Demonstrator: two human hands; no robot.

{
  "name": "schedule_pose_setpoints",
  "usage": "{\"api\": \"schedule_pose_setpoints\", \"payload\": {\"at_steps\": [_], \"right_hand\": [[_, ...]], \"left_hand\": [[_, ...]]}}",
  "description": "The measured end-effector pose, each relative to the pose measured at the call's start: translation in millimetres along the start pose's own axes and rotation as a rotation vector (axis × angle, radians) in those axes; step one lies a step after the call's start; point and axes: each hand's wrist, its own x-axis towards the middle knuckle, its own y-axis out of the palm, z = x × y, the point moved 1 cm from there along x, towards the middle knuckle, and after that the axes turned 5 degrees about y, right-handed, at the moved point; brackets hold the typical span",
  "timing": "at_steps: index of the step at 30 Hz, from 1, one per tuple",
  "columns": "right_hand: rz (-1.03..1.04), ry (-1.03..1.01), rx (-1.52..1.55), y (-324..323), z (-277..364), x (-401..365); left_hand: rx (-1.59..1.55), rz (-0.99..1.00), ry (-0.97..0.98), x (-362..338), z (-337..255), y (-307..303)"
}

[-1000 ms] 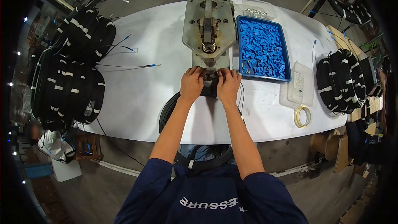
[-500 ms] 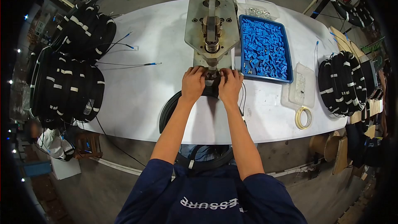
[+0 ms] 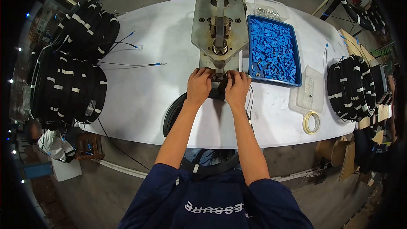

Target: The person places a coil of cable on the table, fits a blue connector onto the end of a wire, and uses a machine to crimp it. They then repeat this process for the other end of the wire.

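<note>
My left hand [image 3: 199, 85] and my right hand [image 3: 237, 87] are both at the lower front of a metal bench press [image 3: 219, 25], one on each side of its tip. The fingers of each are bent and pinched together close under the ram [image 3: 219, 64]. What they hold there is tiny and mostly hidden by the fingers. A thin black cable [image 3: 252, 101] trails down beside my right hand. Under my forearms lies a coil of black cable [image 3: 173, 116] on the white table [image 3: 140, 101], partly covered by my left arm. Another black coil [image 3: 207, 168] rests at my lap.
Right of the press stand a blue tray [image 3: 300, 70] of small blue connectors, a clear box [image 3: 271, 4] of metal parts, clear lids [image 3: 311, 89] and a tape roll [image 3: 311, 123]. Cable coils [image 3: 72, 85] are stacked left; more [image 3: 351, 87] stand right. A person [image 3: 55, 146] is at far left.
The upright bar on top of the press now reaches higher in view. My hands stay pinched at the press tip. The whole view has shifted slightly.
</note>
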Motion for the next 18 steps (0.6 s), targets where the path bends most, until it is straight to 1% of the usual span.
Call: {"api": "schedule_pose_setpoints", "payload": {"at_steps": [9, 18], "right_hand": [[0.009, 0.009, 0.004, -0.9, 0.4, -0.4], [-0.007, -0.015, 0.055, -0.7, -0.6, -0.1]], "left_hand": [[0.003, 0.007, 0.0, 0.3, -1.2, -2.0], [-0.01, 0.012, -0.046, -1.0, 0.5, -1.0]]}}
